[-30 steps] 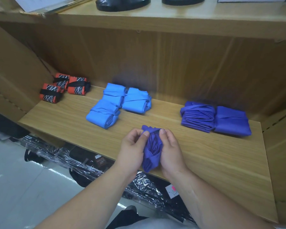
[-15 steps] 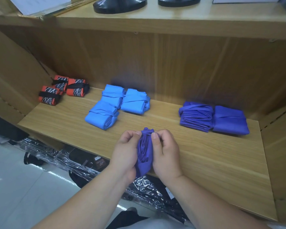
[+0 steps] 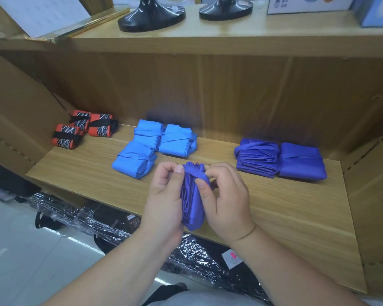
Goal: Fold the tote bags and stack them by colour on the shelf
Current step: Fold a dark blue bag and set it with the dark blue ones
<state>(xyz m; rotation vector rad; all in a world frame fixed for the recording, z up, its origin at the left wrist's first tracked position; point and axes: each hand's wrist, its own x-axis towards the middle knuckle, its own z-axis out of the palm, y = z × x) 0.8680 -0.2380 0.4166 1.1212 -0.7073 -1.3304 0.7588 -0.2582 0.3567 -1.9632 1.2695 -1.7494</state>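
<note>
— Biggest first?
— Wooden shelf [image 3: 296, 206]: pale grain, smooth, flat, boxed in by panels of the same wood.

— And lying on it?
— From the hands, at eleven o'clock: three light blue bags [image 3: 177, 141], soft matte cloth, folded into fat rectangles, strapped round the middle. At two o'clock: two violet bags [image 3: 258, 157], touching side by side, one showing layered edges, one smooth. At ten o'clock, far back: three orange rolls [image 3: 66, 138], white scribble print, black bands.

— Hands?
— Left hand [image 3: 164, 202] and right hand [image 3: 228, 202], low centre, above the shelf's front edge. Each grip curled and pinching the violet bundle [image 3: 191, 208] between them, thumbs near a strap crossing its top.

— Looks how?
— Narrow, standing on end, pleated lengthwise, faintly glossy. Just one.
</note>
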